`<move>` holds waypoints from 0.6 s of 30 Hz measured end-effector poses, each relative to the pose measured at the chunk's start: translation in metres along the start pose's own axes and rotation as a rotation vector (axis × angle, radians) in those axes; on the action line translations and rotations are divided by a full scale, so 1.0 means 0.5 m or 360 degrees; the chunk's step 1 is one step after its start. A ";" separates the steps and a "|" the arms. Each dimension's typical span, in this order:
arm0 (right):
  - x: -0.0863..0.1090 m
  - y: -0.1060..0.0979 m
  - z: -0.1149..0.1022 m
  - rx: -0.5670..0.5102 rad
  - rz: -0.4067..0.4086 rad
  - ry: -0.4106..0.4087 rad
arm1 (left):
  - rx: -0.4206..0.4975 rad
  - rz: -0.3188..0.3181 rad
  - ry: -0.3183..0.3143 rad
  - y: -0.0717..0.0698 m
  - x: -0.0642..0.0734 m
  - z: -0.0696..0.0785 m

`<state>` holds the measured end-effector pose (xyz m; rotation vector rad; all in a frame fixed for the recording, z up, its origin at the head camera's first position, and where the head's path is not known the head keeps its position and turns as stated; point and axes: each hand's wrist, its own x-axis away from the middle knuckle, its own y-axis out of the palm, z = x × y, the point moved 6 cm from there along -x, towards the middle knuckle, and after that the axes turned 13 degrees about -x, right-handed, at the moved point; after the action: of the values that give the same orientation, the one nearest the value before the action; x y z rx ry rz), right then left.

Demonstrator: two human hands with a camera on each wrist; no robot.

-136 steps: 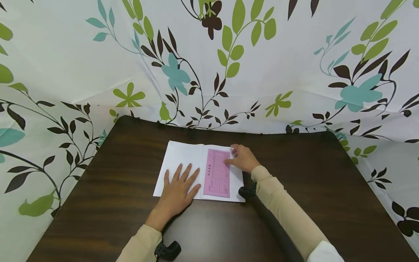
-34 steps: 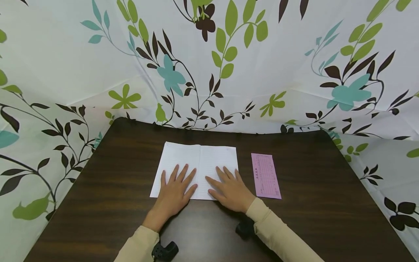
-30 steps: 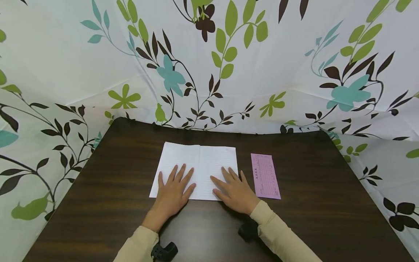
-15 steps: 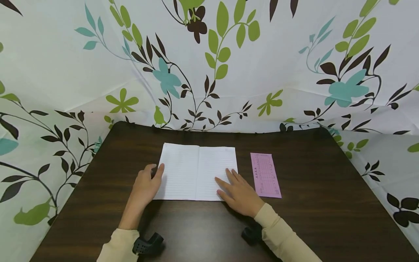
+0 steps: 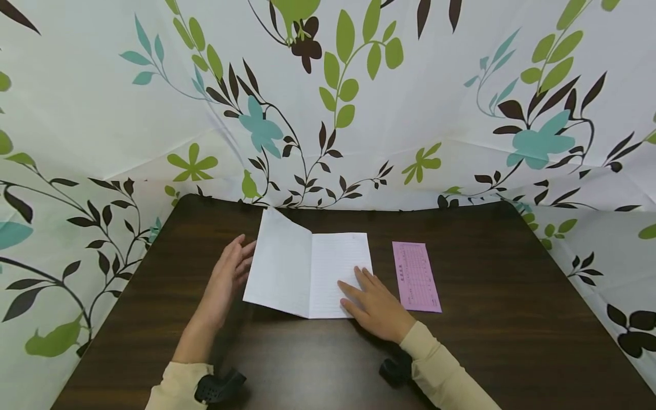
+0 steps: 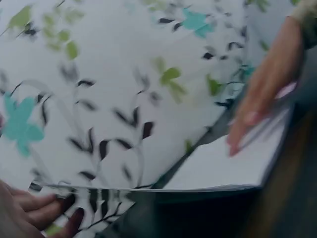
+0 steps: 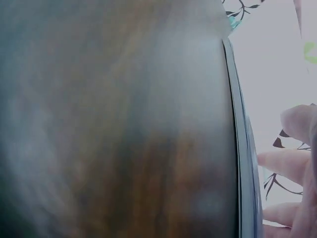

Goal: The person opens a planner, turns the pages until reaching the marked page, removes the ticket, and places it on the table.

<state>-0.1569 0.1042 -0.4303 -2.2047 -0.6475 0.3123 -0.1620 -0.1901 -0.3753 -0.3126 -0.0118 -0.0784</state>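
Observation:
A lined notebook [image 5: 338, 256] lies spread on the dark table. Its left half [image 5: 284, 267] is tilted up off the tabletop, hinged at the centre fold. My left hand [image 5: 220, 290] is at that raised outer edge, fingers extended and their tips partly hidden behind it. In the left wrist view the fingers [image 6: 42, 213] sit beneath the thin edge. My right hand [image 5: 376, 304] rests on the lower right page with fingers spread. To the right of the notebook, a pink printed slip [image 5: 416, 276] lies flat, apart from both hands.
The dark wooden table [image 5: 487, 319] reaches back to a white cloth [image 5: 410, 114] patterned with leaves and flowers. A black wrist device [image 5: 220, 387] shows on my left wrist, another black device [image 5: 394, 370] at my right.
The pink slip went from the right page to the table on the right. My left hand slid off the left page to its outer edge, and that half of the notebook has risen.

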 end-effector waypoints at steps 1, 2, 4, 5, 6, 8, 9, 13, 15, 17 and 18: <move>0.001 0.000 0.001 -0.0024 0.0015 0.0004 | -0.0026 0.0020 0.0110 0.014 0.003 0.012; 0.002 0.000 0.003 -0.0056 0.0033 0.0014 | -0.0066 0.0039 0.0205 0.028 0.007 0.023; 0.004 -0.002 0.006 -0.0139 0.0082 0.0046 | -0.0170 0.0076 0.0366 0.058 0.012 0.034; 0.004 -0.003 0.008 -0.0190 0.0112 0.0072 | -0.0224 0.0085 0.0434 0.074 0.014 0.036; 0.005 -0.005 0.010 -0.0246 0.0146 0.0098 | -0.0290 0.0093 0.0498 0.089 0.016 0.035; 0.005 -0.010 0.014 -0.0355 0.0217 0.0148 | -0.0384 0.0086 0.0590 0.118 0.020 0.034; 0.006 -0.014 0.016 -0.0407 0.0246 0.0165 | -0.0429 0.0080 0.0637 0.130 0.022 0.032; 0.012 -0.031 0.020 -0.0570 0.0359 0.0198 | -0.0710 0.0043 0.0822 0.174 0.026 0.023; 0.016 -0.042 0.023 -0.0622 0.0418 0.0203 | -0.0924 0.0011 0.0882 0.194 0.027 0.014; 0.020 -0.055 0.024 -0.0645 0.0499 0.0194 | -0.1141 -0.0042 0.0913 0.212 0.027 0.001; 0.021 -0.061 0.024 -0.0642 0.0539 0.0179 | -0.1239 -0.0079 0.0902 0.219 0.028 -0.007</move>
<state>-0.1639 0.1344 -0.4151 -2.7019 -0.2879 0.2409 -0.1392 -0.0881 -0.4118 -1.0586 0.5855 -0.2192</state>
